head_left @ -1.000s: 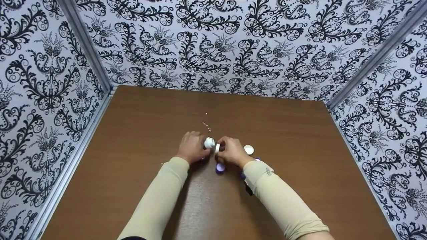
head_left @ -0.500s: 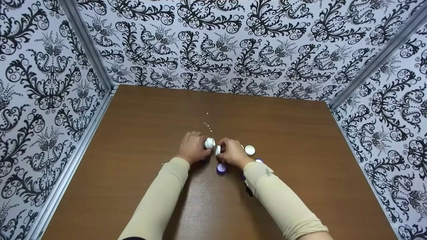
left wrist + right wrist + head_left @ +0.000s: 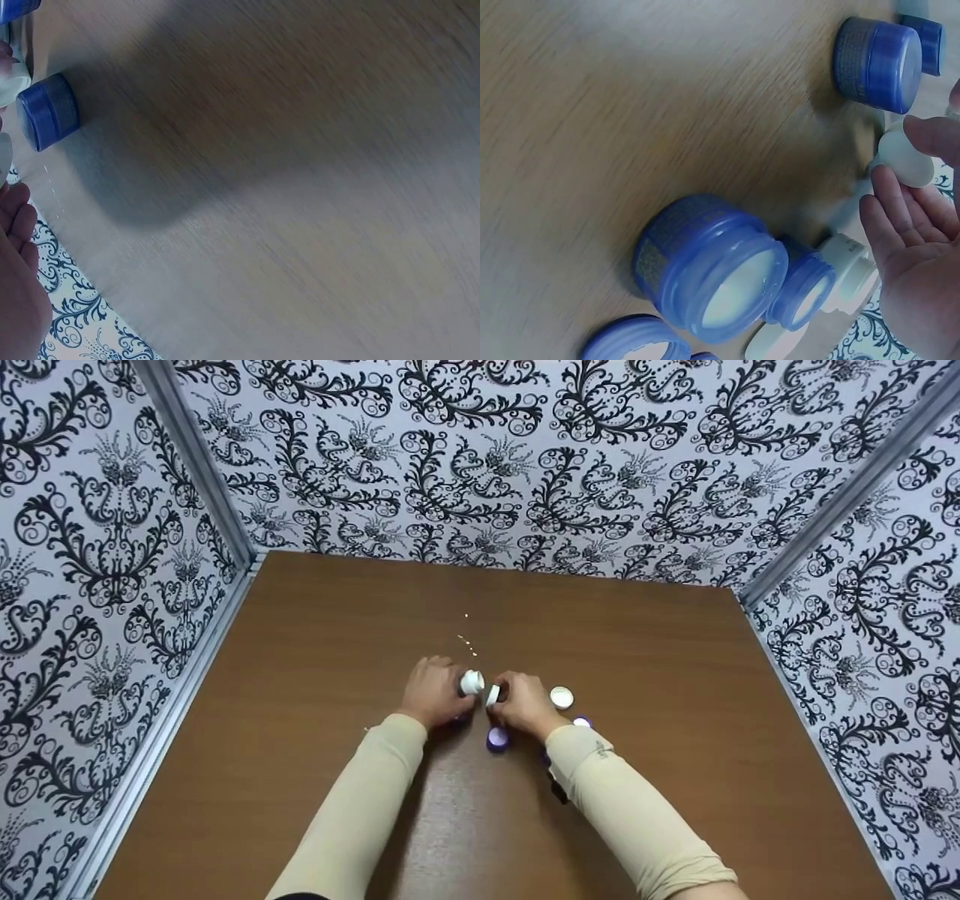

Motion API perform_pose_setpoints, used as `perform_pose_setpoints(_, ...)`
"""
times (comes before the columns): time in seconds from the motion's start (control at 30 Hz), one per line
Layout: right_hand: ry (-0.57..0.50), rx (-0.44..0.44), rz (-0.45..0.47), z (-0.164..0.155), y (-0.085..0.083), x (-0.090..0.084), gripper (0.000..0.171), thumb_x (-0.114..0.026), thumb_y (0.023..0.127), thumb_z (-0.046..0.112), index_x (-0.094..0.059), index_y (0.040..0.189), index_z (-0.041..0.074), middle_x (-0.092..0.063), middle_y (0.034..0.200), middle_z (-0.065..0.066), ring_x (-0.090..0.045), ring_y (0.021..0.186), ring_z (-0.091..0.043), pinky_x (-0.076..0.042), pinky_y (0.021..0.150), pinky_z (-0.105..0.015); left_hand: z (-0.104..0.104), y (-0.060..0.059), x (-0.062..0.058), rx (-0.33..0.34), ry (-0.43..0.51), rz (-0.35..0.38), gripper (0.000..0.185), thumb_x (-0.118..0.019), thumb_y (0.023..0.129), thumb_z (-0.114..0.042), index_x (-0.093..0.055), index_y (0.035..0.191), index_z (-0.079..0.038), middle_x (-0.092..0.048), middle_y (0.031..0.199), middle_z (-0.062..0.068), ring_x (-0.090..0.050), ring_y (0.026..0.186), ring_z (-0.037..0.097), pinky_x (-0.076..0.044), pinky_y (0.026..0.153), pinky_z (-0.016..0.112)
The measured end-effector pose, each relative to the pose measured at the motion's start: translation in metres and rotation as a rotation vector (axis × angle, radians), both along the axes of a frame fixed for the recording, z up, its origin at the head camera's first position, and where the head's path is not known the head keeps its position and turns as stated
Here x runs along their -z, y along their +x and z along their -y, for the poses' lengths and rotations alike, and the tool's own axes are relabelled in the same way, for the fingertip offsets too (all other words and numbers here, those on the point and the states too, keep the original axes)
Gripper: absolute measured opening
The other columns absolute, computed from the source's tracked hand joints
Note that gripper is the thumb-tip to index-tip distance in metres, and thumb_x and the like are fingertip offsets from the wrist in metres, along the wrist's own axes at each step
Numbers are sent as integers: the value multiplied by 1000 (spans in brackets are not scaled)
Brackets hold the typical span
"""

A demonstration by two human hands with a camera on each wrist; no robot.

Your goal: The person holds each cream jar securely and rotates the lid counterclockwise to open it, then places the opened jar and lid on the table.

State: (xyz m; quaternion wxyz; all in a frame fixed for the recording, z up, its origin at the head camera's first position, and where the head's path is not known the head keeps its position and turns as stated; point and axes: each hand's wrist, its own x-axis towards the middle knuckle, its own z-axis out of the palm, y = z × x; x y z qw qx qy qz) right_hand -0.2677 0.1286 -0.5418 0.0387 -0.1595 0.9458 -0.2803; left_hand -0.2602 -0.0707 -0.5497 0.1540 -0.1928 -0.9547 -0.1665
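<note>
My left hand (image 3: 435,690) grips a small white bottle (image 3: 472,682), tilted with its uncapped mouth toward my right hand. My right hand (image 3: 521,699) pinches a white cap (image 3: 493,695) by its edge, a short gap from the bottle mouth. In the right wrist view, the round white cap (image 3: 906,159) sits between thumb and fingers. The left wrist view catches only part of my left hand (image 3: 21,292) at the edge. A blue-purple jar (image 3: 497,739) with its lid on stands just below the hands.
By my right wrist stand an open blue jar (image 3: 705,262) of white cream, a smaller open blue jar (image 3: 802,289) and a white container (image 3: 847,274). A white lid (image 3: 561,697) and a blue lid (image 3: 634,341) lie near. Small white specks (image 3: 469,643) dot the table beyond the hands.
The white cap has tilted slightly in my right hand's fingers. Both hands otherwise stay almost where they were, and the bottle remains in my left hand.
</note>
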Motion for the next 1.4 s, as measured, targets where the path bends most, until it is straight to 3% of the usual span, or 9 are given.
perform_pose_setpoints(0.3,-67,34,24,0,1,4,38,-80,70,8,-70,106,4,-72,92,-5,-65,85,-20,-52,79,-38,-1,2,0,12,-2,5,32,-77,72,-40,-72,86,-11,-66,84,5,-62,86,29,-45,81,43)
perform_pose_setpoints(0.53,-138,34,75,1,2,5,40,-79,73,5,-66,110,2,-72,96,-7,-70,92,-24,-53,82,-37,-3,3,2,-20,3,28,37,-74,73,-43,-72,86,-9,-68,92,8,-63,96,30,-43,98,50)
perform_pose_setpoints(0.8,-74,57,37,1,2,4,39,-82,73,12,-67,109,4,-72,91,-7,-67,85,-22,-52,79,-38,-1,2,2,-11,5,26,35,-75,73,-42,-72,86,-9,-67,87,7,-62,91,31,-45,91,48)
perform_pose_setpoints(1.03,-37,54,-2,2,3,2,37,-82,71,13,-68,104,4,-68,86,-5,-62,80,-22,-51,75,-39,-1,2,3,-14,6,28,35,-75,73,-43,-72,85,-10,-67,88,7,-62,91,30,-44,93,49)
perform_pose_setpoints(1.27,-77,56,19,1,3,4,40,-83,71,14,-67,107,5,-71,89,-6,-64,81,-18,-52,76,-37,-1,2,1,-13,1,34,35,-74,73,-43,-72,86,-10,-67,88,7,-62,90,30,-45,90,46)
perform_pose_setpoints(1.4,-42,68,28,0,2,5,40,-82,72,19,-67,106,7,-69,85,-1,-63,80,-18,-51,76,-37,-1,2,1,-14,2,31,33,-75,73,-42,-72,85,-12,-68,91,6,-62,92,29,-45,89,46)
